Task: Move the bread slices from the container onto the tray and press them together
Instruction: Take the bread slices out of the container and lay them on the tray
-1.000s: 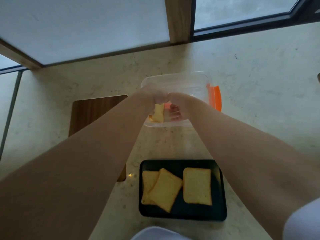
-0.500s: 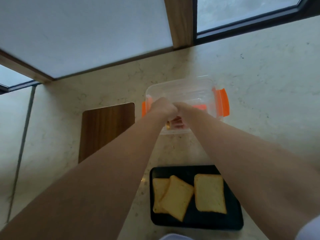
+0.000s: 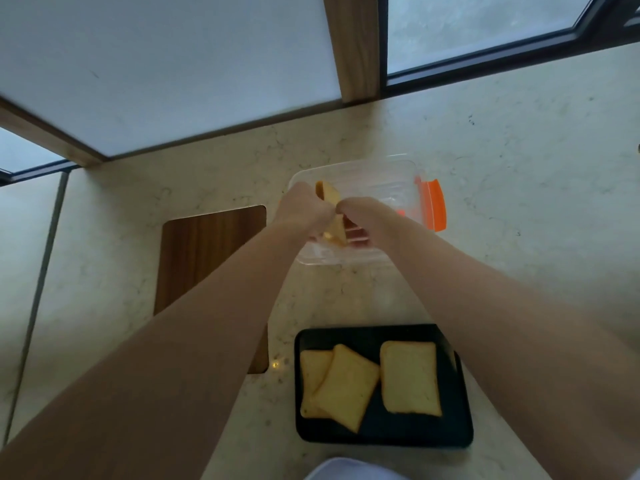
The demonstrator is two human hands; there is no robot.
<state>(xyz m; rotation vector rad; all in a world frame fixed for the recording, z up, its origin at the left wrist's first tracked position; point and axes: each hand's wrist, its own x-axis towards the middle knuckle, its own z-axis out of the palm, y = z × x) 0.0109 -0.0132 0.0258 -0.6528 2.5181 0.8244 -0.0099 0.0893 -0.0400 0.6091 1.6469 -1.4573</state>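
Note:
A clear plastic container (image 3: 381,168) with an orange clip stands at the far side of the counter. Both hands reach into it. My left hand (image 3: 304,209) and my right hand (image 3: 360,216) meet over a bread slice (image 3: 329,195), which stands tilted on edge between them, its top and bottom showing. A black tray (image 3: 450,431) lies near me. Three bread slices rest on it: two overlapping at the left (image 3: 346,386) and one flat at the right (image 3: 410,377).
A wooden board (image 3: 207,254) lies left of the container, partly under my left forearm. The pale stone counter (image 3: 519,168) ends at a window frame behind. A white garment edge (image 3: 346,471) shows at the bottom.
The bread slice has come up out of the container between my hands and now shows above my left hand. The camera view has shifted slightly.

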